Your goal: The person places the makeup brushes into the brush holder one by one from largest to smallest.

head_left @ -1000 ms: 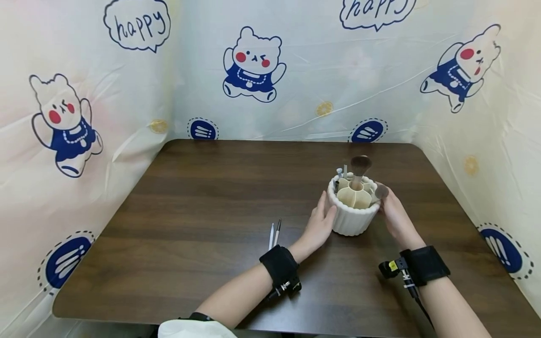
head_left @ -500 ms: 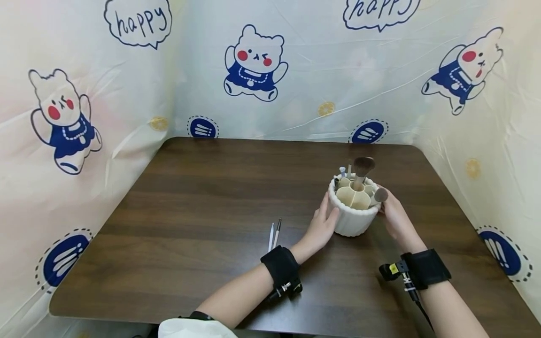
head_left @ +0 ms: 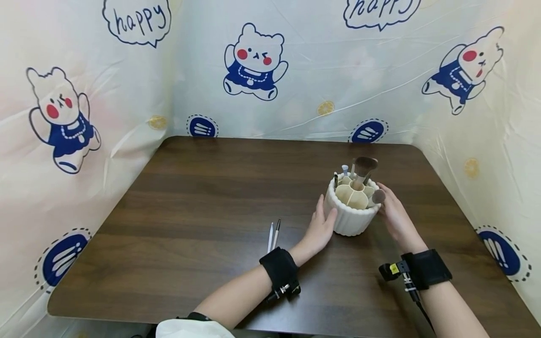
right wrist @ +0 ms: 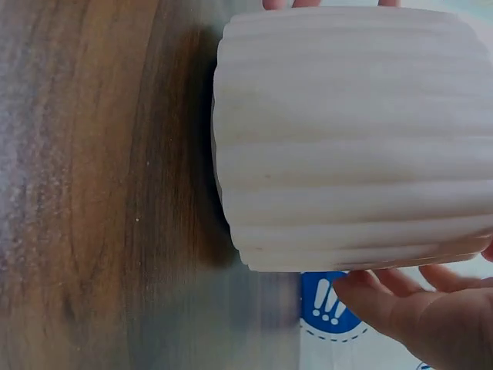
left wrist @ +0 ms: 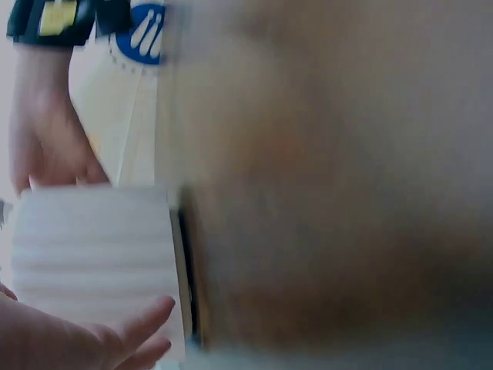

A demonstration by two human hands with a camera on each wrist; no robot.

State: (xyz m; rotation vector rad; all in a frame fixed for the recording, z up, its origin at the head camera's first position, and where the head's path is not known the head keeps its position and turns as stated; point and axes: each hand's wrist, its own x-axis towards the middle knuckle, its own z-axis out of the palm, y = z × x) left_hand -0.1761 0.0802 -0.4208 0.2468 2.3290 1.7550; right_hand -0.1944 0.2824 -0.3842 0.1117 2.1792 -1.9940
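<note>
A white ribbed makeup brush holder [head_left: 354,220] with cream petal-shaped compartments stands on the right half of the table. My left hand [head_left: 319,230] holds its left side, thumb toward the front and fingers along the wall. Against the right side rests my right hand [head_left: 395,213], its fingers curving behind the wall and partly hidden. A large fluffy brush [head_left: 365,165] stands in the centre compartment. Another round brush [head_left: 378,196] leans over the right rim, and a light-blue-tipped stick [head_left: 344,170] rises at the back. The right wrist view shows the ribbed wall and my right fingers [right wrist: 393,304] below it.
Two slim pen-like sticks, one white [head_left: 270,237] and one with a dark tip [head_left: 276,232], show beyond my left wrist, lower ends hidden. The brown wooden table [head_left: 190,211] is bordered by a printed curtain [head_left: 308,56].
Between my hands the brush holder has turned slightly clockwise seen from above. Brushes at the back shifted right, and the one on the right rim came forward. Both hands stay nearly in place.
</note>
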